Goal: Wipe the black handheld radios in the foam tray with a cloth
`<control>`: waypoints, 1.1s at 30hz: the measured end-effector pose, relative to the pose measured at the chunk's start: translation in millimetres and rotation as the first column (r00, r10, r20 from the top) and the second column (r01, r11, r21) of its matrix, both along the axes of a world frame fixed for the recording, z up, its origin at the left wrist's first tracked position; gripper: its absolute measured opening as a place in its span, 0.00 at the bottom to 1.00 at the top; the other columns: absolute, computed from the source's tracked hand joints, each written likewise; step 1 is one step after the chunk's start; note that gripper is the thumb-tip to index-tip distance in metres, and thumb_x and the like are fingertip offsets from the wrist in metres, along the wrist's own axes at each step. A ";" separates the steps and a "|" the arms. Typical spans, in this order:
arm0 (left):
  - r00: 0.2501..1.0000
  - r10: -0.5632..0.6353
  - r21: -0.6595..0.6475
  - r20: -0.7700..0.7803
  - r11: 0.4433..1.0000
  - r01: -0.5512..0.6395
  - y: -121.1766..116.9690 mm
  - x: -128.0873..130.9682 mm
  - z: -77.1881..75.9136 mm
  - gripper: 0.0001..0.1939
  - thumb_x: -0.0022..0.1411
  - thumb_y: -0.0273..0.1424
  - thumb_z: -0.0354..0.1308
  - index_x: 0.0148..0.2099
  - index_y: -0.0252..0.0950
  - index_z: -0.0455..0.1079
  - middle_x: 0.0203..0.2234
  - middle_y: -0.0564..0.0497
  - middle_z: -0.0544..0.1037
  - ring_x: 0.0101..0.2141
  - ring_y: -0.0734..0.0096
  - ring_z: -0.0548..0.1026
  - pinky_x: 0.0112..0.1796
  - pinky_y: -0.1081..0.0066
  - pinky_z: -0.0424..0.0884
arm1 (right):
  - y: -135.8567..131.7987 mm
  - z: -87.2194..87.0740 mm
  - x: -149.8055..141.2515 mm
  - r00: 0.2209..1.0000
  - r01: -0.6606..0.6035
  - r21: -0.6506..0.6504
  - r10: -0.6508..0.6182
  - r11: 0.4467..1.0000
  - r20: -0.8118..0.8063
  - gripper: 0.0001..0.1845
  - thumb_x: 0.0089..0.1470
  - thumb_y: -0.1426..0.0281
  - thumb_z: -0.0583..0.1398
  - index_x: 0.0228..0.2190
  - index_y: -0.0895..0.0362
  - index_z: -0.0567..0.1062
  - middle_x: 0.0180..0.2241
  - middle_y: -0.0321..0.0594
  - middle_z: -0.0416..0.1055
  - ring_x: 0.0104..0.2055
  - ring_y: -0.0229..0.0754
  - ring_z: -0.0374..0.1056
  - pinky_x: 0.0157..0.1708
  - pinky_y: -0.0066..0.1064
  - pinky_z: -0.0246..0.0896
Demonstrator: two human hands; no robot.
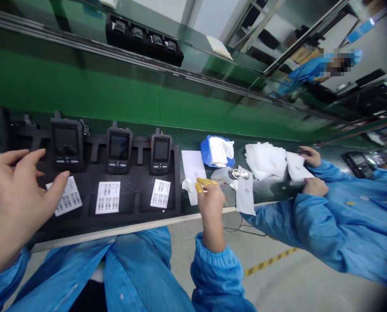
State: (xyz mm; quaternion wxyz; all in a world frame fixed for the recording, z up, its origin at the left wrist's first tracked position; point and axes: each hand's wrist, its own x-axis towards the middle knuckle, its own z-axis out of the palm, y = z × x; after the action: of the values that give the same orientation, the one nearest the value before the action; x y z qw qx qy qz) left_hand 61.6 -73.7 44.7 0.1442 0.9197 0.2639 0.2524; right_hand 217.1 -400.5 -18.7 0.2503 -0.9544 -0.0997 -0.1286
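Observation:
My left hand (26,193) is at the left, fingers apart and holding nothing, over a black tray (130,206). Close to it are a handheld radio with a screen (66,145) and a white label sheet (68,197). Two more such radios (118,149) stand upright to the right, with label sheets (108,197) in front of them. My right hand (209,197), with yellow finger cots, is closed over a white paper sheet (191,162). A small crumpled white scrap (186,185) lies beside its fingertips; whether they pinch anything is hidden.
Right of my right hand are a blue pack of white wipes (217,151), a small metal-topped bottle (234,173) and a pile of white sheets (265,160). A co-worker's hands (314,186) handle a sheet. A black box of devices (144,40) sits on the glass shelf above.

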 end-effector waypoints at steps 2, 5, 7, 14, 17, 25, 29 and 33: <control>0.999 -0.041 0.004 0.020 0.999 0.041 -13.8 2.6 5.7 0.35 0.64 0.49 0.43 0.60 0.23 0.58 0.60 0.36 0.53 0.58 0.43 0.56 0.46 0.47 0.64 | -5.8 -22.7 8.4 0.996 -0.083 -0.057 0.081 0.995 -0.042 0.12 0.51 0.70 0.56 0.33 0.58 0.80 0.33 0.48 0.74 0.35 0.45 0.66 0.39 0.37 0.61; 0.992 -0.112 0.042 0.063 0.993 0.110 -26.8 10.0 2.9 0.30 0.65 0.46 0.45 0.58 0.26 0.61 0.61 0.39 0.52 0.59 0.44 0.56 0.50 0.46 0.61 | -2.8 -38.6 9.9 0.990 -0.133 -0.108 0.128 0.985 -0.054 0.11 0.49 0.73 0.57 0.32 0.55 0.80 0.29 0.42 0.73 0.32 0.41 0.66 0.36 0.32 0.60; 0.978 -0.181 0.099 0.105 0.980 0.170 -32.8 19.0 -6.0 0.27 0.62 0.47 0.49 0.54 0.31 0.67 0.59 0.42 0.58 0.55 0.47 0.63 0.52 0.47 0.63 | -9.6 -33.1 15.1 0.997 -0.069 -0.155 0.066 0.985 -0.025 0.13 0.50 0.74 0.56 0.33 0.54 0.80 0.30 0.42 0.73 0.32 0.41 0.66 0.35 0.31 0.60; 0.842 -0.539 0.165 -0.012 0.830 0.533 -83.6 49.1 -29.2 0.12 0.66 0.32 0.49 0.42 0.36 0.73 0.45 0.45 0.74 0.45 0.59 0.72 0.45 0.55 0.69 | -89.2 21.9 67.1 0.959 0.278 -0.276 -0.252 0.920 0.128 0.20 0.53 0.69 0.51 0.41 0.62 0.77 0.33 0.52 0.69 0.34 0.49 0.64 0.34 0.37 0.56; 0.717 -0.696 0.130 -0.034 0.708 0.694 -106.4 47.1 -34.2 0.13 0.67 0.27 0.47 0.41 0.35 0.74 0.46 0.47 0.76 0.51 0.62 0.69 0.51 0.60 0.65 | -101.3 27.4 74.3 0.982 0.184 -0.305 -0.162 0.934 0.095 0.19 0.50 0.69 0.52 0.36 0.61 0.79 0.28 0.47 0.68 0.31 0.46 0.61 0.33 0.36 0.55; 0.686 -0.678 0.039 -0.263 0.703 0.710 -123.2 37.5 -47.2 0.26 0.64 0.44 0.53 0.57 0.31 0.65 0.60 0.44 0.63 0.61 0.57 0.58 0.62 0.52 0.47 | -4.0 48.3 64.9 0.824 -0.395 -0.231 0.455 0.889 0.339 0.17 0.53 0.71 0.52 0.42 0.55 0.77 0.37 0.47 0.70 0.39 0.46 0.62 0.38 0.38 0.56; 0.690 -0.645 0.035 -0.328 0.722 0.691 -123.9 39.0 -53.6 0.35 0.61 0.51 0.53 0.59 0.28 0.62 0.62 0.37 0.58 0.62 0.51 0.54 0.60 0.49 0.48 | 74.7 49.6 75.3 0.630 -0.557 -0.335 0.650 0.760 0.425 0.19 0.52 0.79 0.53 0.40 0.51 0.77 0.38 0.42 0.71 0.38 0.42 0.61 0.41 0.38 0.52; 0.695 -0.636 0.057 -0.335 0.723 0.689 -126.7 39.0 -57.7 0.36 0.60 0.51 0.53 0.60 0.27 0.60 0.62 0.36 0.56 0.62 0.50 0.54 0.60 0.49 0.50 | 97.1 34.0 81.4 0.546 -0.611 -0.424 0.744 0.668 0.386 0.18 0.54 0.79 0.54 0.40 0.49 0.76 0.42 0.39 0.73 0.43 0.42 0.60 0.45 0.40 0.46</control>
State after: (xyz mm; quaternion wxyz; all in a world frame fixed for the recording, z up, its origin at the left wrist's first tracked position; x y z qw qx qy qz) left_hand 100.7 -200.4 -13.0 0.1025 0.9882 -0.0917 0.0671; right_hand 298.6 -303.5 15.4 0.1254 -0.7871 -0.5425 -0.2655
